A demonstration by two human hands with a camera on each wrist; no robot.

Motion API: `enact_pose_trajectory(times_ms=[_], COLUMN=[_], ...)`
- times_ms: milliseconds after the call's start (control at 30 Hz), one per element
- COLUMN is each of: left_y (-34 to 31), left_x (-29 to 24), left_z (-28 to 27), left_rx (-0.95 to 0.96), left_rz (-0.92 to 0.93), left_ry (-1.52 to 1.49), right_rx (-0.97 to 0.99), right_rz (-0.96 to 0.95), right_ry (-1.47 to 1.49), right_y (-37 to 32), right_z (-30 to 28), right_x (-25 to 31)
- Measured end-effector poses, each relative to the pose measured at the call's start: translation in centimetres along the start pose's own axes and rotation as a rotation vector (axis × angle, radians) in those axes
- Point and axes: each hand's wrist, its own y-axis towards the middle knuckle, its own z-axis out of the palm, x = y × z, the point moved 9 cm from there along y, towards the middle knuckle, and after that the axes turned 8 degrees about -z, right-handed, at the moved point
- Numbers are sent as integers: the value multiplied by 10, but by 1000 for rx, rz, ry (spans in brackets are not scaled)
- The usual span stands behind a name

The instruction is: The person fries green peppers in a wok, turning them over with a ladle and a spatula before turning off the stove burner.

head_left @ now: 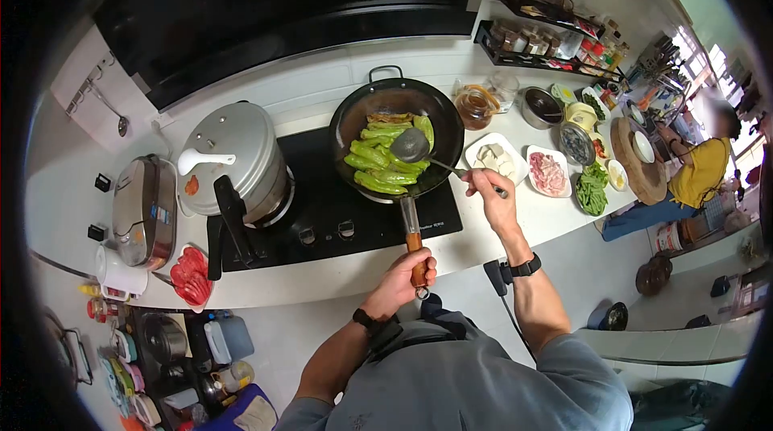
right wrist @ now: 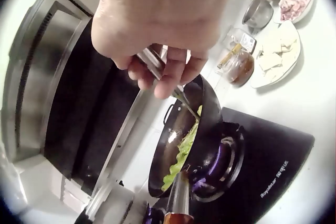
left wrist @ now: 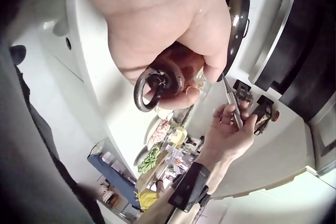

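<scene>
A dark wok (head_left: 345,121) sits on the right burner of the black gas stove (head_left: 306,189), and blue flame shows beneath it in the right wrist view. Long green peppers (head_left: 372,159) lie in the wok, some browned at the back. My left hand (head_left: 400,278) grips the wok's wooden handle (head_left: 416,247), its ring end poking out past the fingers. The right hand (head_left: 493,204) holds a metal ladle (head_left: 411,145) by its shaft, the bowl of it face down on the peppers. Beside the wok stand a plate of white pieces (head_left: 493,159) and a plate of sliced raw meat (head_left: 547,173).
A large pressure cooker (head_left: 237,149) stands left of the wok, a white spoon on its lid. Red slices (head_left: 192,276) fill a dish at the left counter edge. A glass jar (head_left: 475,109) stands close to the wok's right. Another person (head_left: 700,169) is at far right.
</scene>
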Motion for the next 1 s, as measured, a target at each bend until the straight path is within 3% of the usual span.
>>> enact_pose_trajectory(times_ms=[67,133,167,200,267,433,667,1000], left_y=[2,3,2,2,2,1,9,5], left_x=[2,2,3,4,5,2,3,-3], left_z=[-3,-3,-3,-4,-4,-4,-2,6], left_rx=[50,73,86,87,126,112,242,137], left_rz=[-22,-35,-44,-49,-67,-53,-65,-56], left_ry=[-32,-51,-71,-68,-131,-171,-198,-147], right_rx=[-9,99,77,72,-16,-196,-162,-82], right_rz=[-41,-556,-609,-607,-207,-235,-212,-192], right_ry=[-75,-575,-485,-488,131,168,182,206], right_y=[-2,-6,-5,-6,0,8,38,71], right_z=[2,28,36,45,50,35,28,39], right_x=[3,56,64,65,35,8,14,27])
